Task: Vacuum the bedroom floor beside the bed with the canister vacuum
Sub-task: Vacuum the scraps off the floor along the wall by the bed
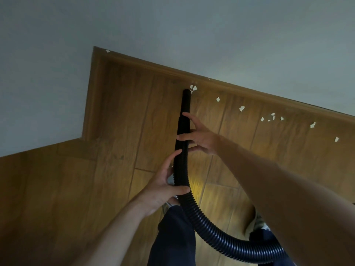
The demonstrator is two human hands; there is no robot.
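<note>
Hose (194, 210): black ribbed plastic, slight sheen. Floor (119, 116): wood-grain planks, smooth, glossy patch. Scraps (241, 108): white, paper-like. Wall (230, 35): matt, plain.

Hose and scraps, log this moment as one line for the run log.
hose: held in both hands | nozzle: at scraps by baseboard | left hand: gripping | right hand: gripping | more scraps along wall, uncollected

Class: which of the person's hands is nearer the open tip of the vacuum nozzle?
Right. The right hand grips the hose just behind the nozzle tip; the left hand holds the ribbed hose farther back, toward the person.
</note>
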